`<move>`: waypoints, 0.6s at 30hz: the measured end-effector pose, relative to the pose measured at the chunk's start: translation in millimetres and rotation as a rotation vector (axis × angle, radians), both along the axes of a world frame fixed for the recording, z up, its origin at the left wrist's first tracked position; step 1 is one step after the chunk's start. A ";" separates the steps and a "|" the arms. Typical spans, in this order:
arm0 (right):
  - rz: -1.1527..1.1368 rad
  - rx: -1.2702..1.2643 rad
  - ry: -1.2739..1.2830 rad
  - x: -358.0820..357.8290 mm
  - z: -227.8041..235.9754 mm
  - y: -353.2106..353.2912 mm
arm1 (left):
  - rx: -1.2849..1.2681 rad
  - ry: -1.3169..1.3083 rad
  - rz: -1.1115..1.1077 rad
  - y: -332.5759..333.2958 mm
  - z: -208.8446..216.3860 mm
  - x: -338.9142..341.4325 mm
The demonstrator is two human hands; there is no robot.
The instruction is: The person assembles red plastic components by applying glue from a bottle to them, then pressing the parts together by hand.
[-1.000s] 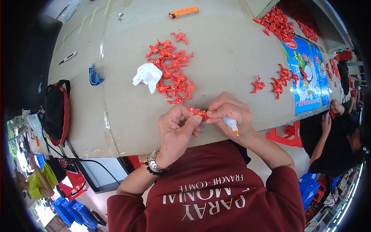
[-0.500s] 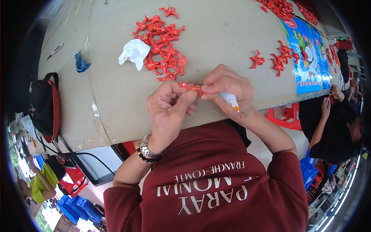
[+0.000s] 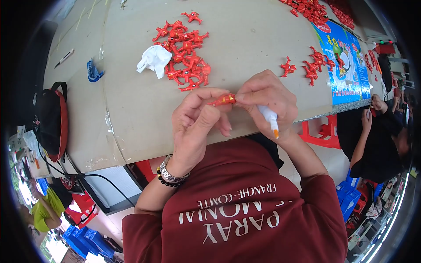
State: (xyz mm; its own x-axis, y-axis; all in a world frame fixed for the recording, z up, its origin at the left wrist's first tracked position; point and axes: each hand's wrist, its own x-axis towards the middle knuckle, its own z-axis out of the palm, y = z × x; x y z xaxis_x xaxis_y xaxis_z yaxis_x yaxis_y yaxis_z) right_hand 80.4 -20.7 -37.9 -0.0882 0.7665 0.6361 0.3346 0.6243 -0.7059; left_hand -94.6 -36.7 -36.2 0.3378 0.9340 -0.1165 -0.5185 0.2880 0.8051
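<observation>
the right hand (image 3: 272, 98) pinches one end of a red figure (image 3: 226, 99) between thumb and fingertips, with a white tube (image 3: 268, 116) tucked in the same palm, its orange tip pointing back toward the body. the left hand (image 3: 195, 120) curls loosely at the figure's other end; whether it grips there i cannot tell. so this piece, held above the table's near edge, looks to be mid-handling, not set down. just beyond lies a pile of red figures (image 3: 188, 55), beside a crumpled white cloth (image 3: 154, 60). a smaller group (image 3: 315, 65) sits to the right, partly on a blue printed sheet (image 3: 344, 57), and a bigger heap (image 3: 309, 11) lies farther off. judging by the quantity, plenty may be left (though which pieces are finished, i cannot tell).
</observation>
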 end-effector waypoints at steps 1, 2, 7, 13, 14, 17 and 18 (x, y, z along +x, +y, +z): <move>0.023 0.076 -0.075 1.8 1.4 0.9 | 0.001 -0.001 0.000 -0.4 1.1 -0.7; 0.045 0.152 -0.149 3.1 2.1 1.3 | 0.004 -0.012 -0.009 -0.8 2.1 -1.9; 0.055 0.085 -0.116 -1.1 4.4 -3.3 | -0.030 0.001 -0.031 -2.6 4.5 -6.3; 0.016 -0.180 0.056 -8.8 11.1 -11.0 | 0.106 0.081 0.062 -8.8 3.3 -1.7; 0.026 -0.231 0.100 -9.6 11.3 -11.8 | 0.089 0.070 0.065 -8.8 3.5 -2.2; 0.048 -0.237 0.104 -8.8 9.1 -13.1 | 0.059 0.064 0.055 -7.7 3.0 -4.3; 0.046 -0.236 0.103 -8.9 9.7 -13.5 | 0.046 0.071 0.043 -7.3 2.7 -4.9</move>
